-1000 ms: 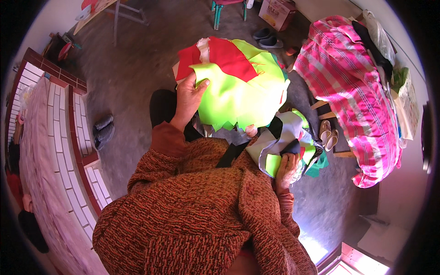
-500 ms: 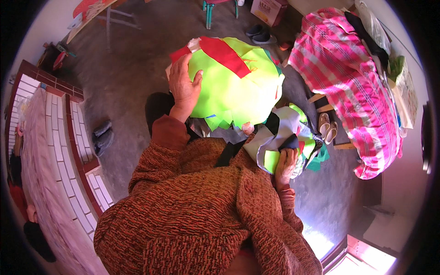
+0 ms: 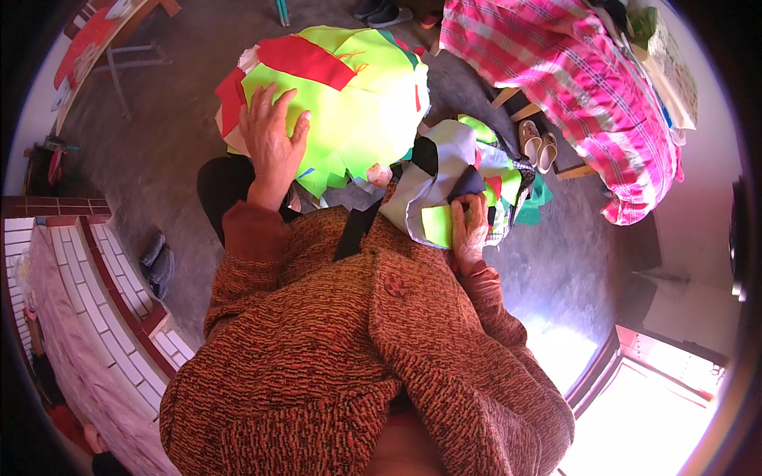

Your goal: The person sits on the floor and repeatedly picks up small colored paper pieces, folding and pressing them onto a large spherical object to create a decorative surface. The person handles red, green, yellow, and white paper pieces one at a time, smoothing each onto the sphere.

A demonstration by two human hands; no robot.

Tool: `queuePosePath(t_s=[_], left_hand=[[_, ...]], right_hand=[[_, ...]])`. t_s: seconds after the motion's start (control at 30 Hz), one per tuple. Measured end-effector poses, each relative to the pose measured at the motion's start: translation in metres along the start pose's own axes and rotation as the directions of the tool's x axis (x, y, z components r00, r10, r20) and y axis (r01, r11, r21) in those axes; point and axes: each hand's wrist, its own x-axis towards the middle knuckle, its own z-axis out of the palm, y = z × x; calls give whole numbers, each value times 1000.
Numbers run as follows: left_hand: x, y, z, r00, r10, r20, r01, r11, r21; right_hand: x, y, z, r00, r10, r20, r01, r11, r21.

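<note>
A large heap of lime-green fabric pieces lies in front of my lap, with a red fabric strip across its top. My left hand rests on the heap's left side, fingers spread and nothing gripped. Right of it, a bundle of mixed fabric scraps in grey, black, lime and checked cloth leans against my lap. At its near right side, my right hand is closed on the scraps, fingertips by a dark piece. A black strip lies on my brown knitted jacket.
A pink plaid cloth drapes over furniture at the right, with pale shoes beside its wooden legs. Dark shoes stand on the floor at left, near a white-tiled brick structure. Bright light enters through a doorway at lower right.
The whole view has shifted, so the heap, bundle and hands now appear farther left and higher. My left hand's fingers are spread more on the heap; my right hand stays on the scraps.
</note>
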Motion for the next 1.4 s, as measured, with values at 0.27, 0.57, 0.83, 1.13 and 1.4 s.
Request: queuePosePath(t_s=[0.27,0.57,0.83,1.13,1.4], left_hand=[[-27,88,1,947,190,257,11,783,-621],[-57,114,11,784,367,501,79,741,-667],[-73,114,21,762,240,602,210,788,-580],[-61,127,32,723,241,648,135,870,-475],[-58,140,57,750,323,577,-97,917,-387]], right_hand=[[0,12,4,992,121,-28,-118,990,76],[23,-11,-2,997,-48,61,61,971,-230],[40,-32,4,975,-186,119,213,934,-286],[42,-1,8,998,-59,-38,65,978,200],[41,-5,-11,976,217,4,-171,761,626]])
